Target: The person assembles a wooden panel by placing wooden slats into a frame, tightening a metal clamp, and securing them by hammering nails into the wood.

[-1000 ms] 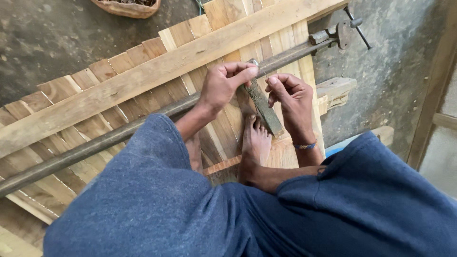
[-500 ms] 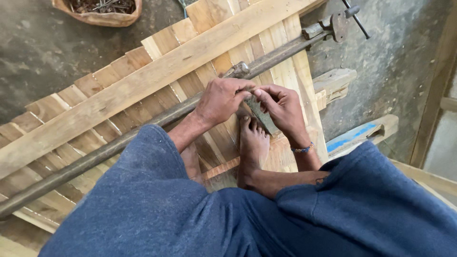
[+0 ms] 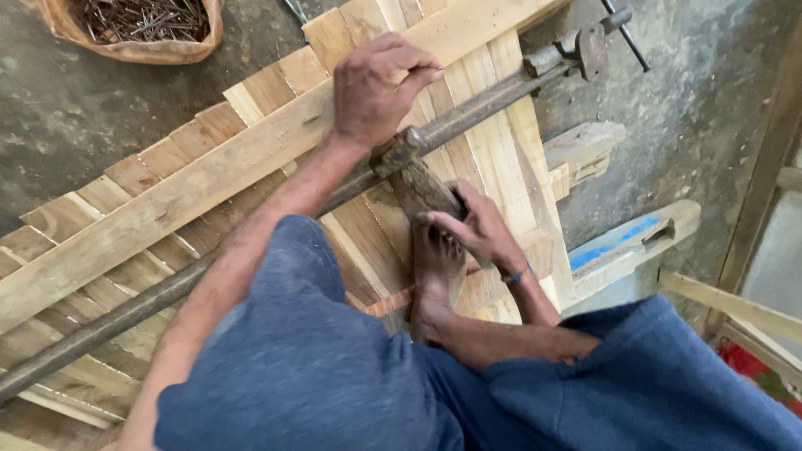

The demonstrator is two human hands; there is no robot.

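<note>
A basket [image 3: 180,52] holds a heap of nails [image 3: 142,18]. The left hand [image 3: 378,83] grips the pipe [image 3: 468,113]; the right hand [image 3: 478,230] clasps a wooden block [image 3: 426,185].

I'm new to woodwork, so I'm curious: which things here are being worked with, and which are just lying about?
In use:
left hand over the long metal clamp bar
right hand on the worn wooden piece
slatted wooden panel

Lying about:
basket of nails
blue-painted wood offcut
</note>
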